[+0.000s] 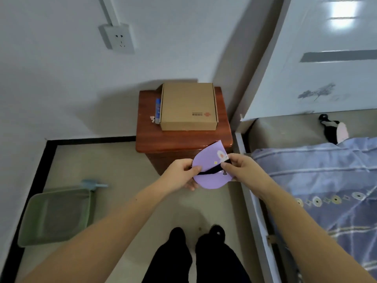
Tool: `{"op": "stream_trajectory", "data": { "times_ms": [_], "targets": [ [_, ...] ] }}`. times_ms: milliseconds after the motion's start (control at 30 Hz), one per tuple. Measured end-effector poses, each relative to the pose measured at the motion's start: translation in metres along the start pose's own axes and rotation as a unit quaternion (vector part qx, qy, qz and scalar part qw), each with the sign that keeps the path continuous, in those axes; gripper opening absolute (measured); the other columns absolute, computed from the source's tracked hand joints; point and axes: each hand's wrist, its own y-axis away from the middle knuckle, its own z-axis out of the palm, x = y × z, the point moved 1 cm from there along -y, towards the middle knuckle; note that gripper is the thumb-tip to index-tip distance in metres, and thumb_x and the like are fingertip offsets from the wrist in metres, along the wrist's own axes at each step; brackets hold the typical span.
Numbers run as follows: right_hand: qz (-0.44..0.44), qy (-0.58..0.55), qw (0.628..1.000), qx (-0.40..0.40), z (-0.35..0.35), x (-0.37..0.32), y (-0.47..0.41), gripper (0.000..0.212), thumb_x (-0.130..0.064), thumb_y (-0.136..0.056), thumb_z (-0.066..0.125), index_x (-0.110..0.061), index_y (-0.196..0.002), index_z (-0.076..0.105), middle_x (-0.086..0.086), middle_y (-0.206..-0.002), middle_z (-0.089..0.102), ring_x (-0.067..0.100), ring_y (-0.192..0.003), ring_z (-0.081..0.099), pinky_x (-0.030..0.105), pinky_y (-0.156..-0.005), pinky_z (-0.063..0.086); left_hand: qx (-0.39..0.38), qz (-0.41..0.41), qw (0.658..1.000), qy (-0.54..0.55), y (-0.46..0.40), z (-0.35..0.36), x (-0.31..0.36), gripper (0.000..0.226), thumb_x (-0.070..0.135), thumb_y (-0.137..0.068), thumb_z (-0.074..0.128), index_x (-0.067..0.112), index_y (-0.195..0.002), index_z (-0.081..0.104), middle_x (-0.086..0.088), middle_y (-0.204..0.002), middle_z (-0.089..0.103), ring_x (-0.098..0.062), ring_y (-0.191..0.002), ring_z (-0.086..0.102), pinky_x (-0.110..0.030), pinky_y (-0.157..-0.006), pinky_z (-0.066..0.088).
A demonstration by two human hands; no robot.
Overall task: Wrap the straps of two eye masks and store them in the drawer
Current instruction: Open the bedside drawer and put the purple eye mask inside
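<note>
A purple eye mask (210, 179) with a small cartoon print is held in the air in front of the brown wooden nightstand (179, 139). A black strap (210, 171) runs across its face. My left hand (180, 174) pinches the mask's left edge and the strap end. My right hand (242, 167) grips the mask's right side, fingers on the strap. A second eye mask, black and white (334, 130), lies on the bed near the headboard. The nightstand's front is mostly hidden behind the mask and hands, so no drawer shows.
A cardboard box (188, 106) and a blue tube (157, 110) sit on the nightstand top. A green bin (56, 216) stands on the floor at left. The bed with a blue quilt (326, 180) fills the right. My feet (195, 235) are below.
</note>
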Motion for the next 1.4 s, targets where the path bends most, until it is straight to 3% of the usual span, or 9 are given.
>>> {"op": "stream_trajectory", "data": {
  "times_ms": [133,233,333,400,600,867,1067,1267,1400],
  "targets": [
    [0.092,0.103,0.99,-0.009,0.017,0.077,-0.051,0.018,-0.014,-0.091,0.052,-0.001,-0.089,0.064,0.014,-0.078,0.063,0.024,-0.075,0.056,0.033,-0.071,0.044,-0.013,-0.133,0.991,-0.008,-0.046,-0.007,-0.071,0.013,0.017,-0.096,0.046,0.009,-0.102,0.055,-0.005,-0.078,0.059,-0.012,-0.059,0.055,-0.021,-0.052,0.046],
    [0.154,0.156,0.975,0.016,0.016,0.137,-0.092,0.033,-0.028,-0.093,0.049,0.002,-0.086,0.061,0.018,-0.084,0.059,0.029,-0.078,0.054,0.034,-0.069,0.042,0.111,-0.213,0.97,0.035,-0.092,-0.03,-0.127,0.035,0.011,-0.097,0.043,0.01,-0.131,0.038,-0.01,-0.09,0.056,-0.016,-0.068,0.053,-0.018,-0.049,0.045],
    [0.161,0.22,0.96,0.057,0.009,0.183,-0.152,0.032,-0.03,-0.094,0.048,-0.002,-0.089,0.062,0.019,-0.133,0.045,0.034,-0.119,0.047,0.037,-0.092,0.04,0.243,-0.208,0.947,0.043,-0.145,-0.067,-0.181,0.06,0.006,-0.094,0.045,0.002,-0.145,0.012,-0.016,-0.117,0.053,-0.035,-0.111,0.054,-0.035,-0.089,0.046],
    [0.12,0.239,0.958,0.098,0.008,0.2,-0.196,0.022,-0.022,-0.093,0.051,-0.005,-0.085,0.063,0.01,-0.154,0.021,0.03,-0.135,0.029,0.033,-0.102,0.03,0.298,-0.166,0.94,-0.004,-0.18,-0.086,-0.209,0.068,0.005,-0.091,0.048,0.003,-0.146,0.006,-0.015,-0.148,0.031,-0.03,-0.137,0.032,-0.036,-0.114,0.027],
    [0.051,0.259,0.949,0.174,0.023,0.218,-0.261,0.037,-0.016,-0.095,0.046,-0.007,-0.131,0.046,0.019,-0.149,0.023,0.037,-0.126,0.039,0.031,-0.102,0.031,0.481,-0.093,0.871,-0.045,-0.238,-0.117,-0.247,0.051,0.005,-0.084,0.051,0.002,-0.133,0.035,-0.018,-0.135,0.049,-0.029,-0.123,0.046,-0.018,-0.092,0.03],
    [0.051,0.214,0.953,0.209,0.032,0.211,-0.255,0.029,-0.007,-0.092,0.045,-0.002,-0.12,0.054,0.015,-0.144,0.028,0.017,-0.102,0.045,0.011,-0.086,0.028,0.494,-0.058,0.865,-0.06,-0.228,-0.111,-0.244,0.047,-0.009,-0.075,0.036,-0.004,-0.121,0.039,-0.029,-0.114,0.054,-0.038,-0.104,0.051,-0.026,-0.084,0.038],
    [0.06,0.182,0.964,0.184,0.033,0.208,-0.234,0.025,-0.011,-0.094,0.046,-0.009,-0.116,0.057,0.012,-0.145,0.029,0.028,-0.123,0.045,0.033,-0.107,0.035,0.442,-0.069,0.895,-0.01,-0.213,-0.115,-0.246,0.049,-0.013,-0.071,0.035,0.031,-0.092,0.033,-0.006,-0.104,0.044,-0.016,-0.103,0.049,-0.03,-0.089,0.041],
    [0.088,0.169,0.97,0.153,0.043,0.228,-0.18,0.02,-0.015,-0.095,0.047,-0.014,-0.111,0.059,0.008,-0.149,0.028,0.027,-0.126,0.045,0.043,-0.107,0.039,0.436,-0.115,0.893,-0.019,-0.166,-0.084,-0.273,0.054,-0.007,-0.083,0.041,0.008,-0.133,0.029,-0.014,-0.134,0.048,-0.019,-0.126,0.047,-0.033,-0.099,0.041],
    [0.11,0.18,0.966,0.148,0.052,0.249,-0.155,0.025,-0.013,-0.095,0.047,-0.011,-0.118,0.056,0.01,-0.14,0.036,0.027,-0.117,0.05,0.04,-0.104,0.042,0.436,-0.131,0.89,-0.02,-0.144,-0.07,-0.298,0.05,-0.008,-0.081,0.042,0.009,-0.128,0.034,-0.014,-0.13,0.052,-0.022,-0.12,0.052,-0.028,-0.086,0.043]
  ]
}}
